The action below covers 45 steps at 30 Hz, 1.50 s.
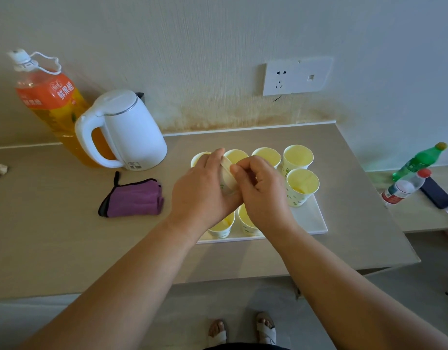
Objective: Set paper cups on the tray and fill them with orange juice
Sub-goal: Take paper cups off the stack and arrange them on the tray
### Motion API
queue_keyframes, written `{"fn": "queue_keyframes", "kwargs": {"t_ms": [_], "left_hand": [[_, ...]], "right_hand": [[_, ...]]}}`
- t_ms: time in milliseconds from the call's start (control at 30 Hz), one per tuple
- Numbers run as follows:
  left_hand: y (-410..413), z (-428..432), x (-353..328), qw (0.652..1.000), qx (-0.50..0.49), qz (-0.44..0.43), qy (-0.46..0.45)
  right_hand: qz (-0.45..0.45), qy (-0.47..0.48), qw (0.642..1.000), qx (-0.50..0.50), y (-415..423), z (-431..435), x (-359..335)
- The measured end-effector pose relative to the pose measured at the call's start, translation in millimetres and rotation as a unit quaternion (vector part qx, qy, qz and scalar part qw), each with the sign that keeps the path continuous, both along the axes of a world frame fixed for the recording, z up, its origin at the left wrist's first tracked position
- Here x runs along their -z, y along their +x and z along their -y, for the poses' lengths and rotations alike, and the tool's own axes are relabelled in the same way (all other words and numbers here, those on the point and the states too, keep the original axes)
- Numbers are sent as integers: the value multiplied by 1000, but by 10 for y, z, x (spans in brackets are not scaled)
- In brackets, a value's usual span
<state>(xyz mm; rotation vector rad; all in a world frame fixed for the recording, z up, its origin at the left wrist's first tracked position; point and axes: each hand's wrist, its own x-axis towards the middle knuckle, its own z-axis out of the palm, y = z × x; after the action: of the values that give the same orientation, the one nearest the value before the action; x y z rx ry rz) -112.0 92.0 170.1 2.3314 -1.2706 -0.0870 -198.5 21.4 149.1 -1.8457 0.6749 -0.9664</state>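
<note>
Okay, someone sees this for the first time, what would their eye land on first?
First, mid-frame, the left hand grips a tilted paper cup while the right hand pinches its rim, above a white tray holding several upright cups. Next comes the big orange juice bottle at far left, behind the white kettle. A purple cloth lies left of the tray.

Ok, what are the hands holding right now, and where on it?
A cup, tipped sideways over the tray. The left hand wraps its wall; the right hand pinches its rim.
</note>
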Motion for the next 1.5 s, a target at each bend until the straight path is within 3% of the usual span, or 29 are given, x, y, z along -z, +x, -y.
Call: {"fn": "queue_keyframes", "kwargs": {"t_ms": [300, 633, 800, 900, 1067, 1167, 1233, 1333, 1367, 1433, 1500], "left_hand": [[56, 129, -105, 992, -49, -117, -28], [-17, 128, -133, 996, -86, 2, -10], [-64, 81, -111, 996, -51, 71, 35], [-67, 101, -132, 995, -59, 69, 34], [-25, 75, -107, 994, -78, 66, 24], [13, -11, -60, 996, -79, 48, 18], [-2, -23, -50, 997, -71, 15, -5], [1, 2, -56, 995, -73, -56, -42], [13, 3, -53, 993, -76, -72, -48], [46, -12, -39, 990, -85, -92, -63], [59, -23, -27, 988, -86, -99, -79]], "right_hand": [[31, -172, 985, -12, -26, 202, -39], [15, -23, 999, -16, -38, 147, -80], [-106, -27, 991, -78, -28, 225, -282], [-93, -18, 993, -71, -3, 186, -309], [-15, 19, 999, 29, -14, 195, -300], [-38, 1, 999, 1, -69, 305, -375], [-54, -33, 997, -32, -76, 314, -394], [-30, -55, 998, -6, -52, 303, -356], [-21, -23, 999, 8, -51, 309, -332], [-8, 127, 992, 11, -72, 319, -291], [2, 309, 950, -39, -82, 339, -239]]}}
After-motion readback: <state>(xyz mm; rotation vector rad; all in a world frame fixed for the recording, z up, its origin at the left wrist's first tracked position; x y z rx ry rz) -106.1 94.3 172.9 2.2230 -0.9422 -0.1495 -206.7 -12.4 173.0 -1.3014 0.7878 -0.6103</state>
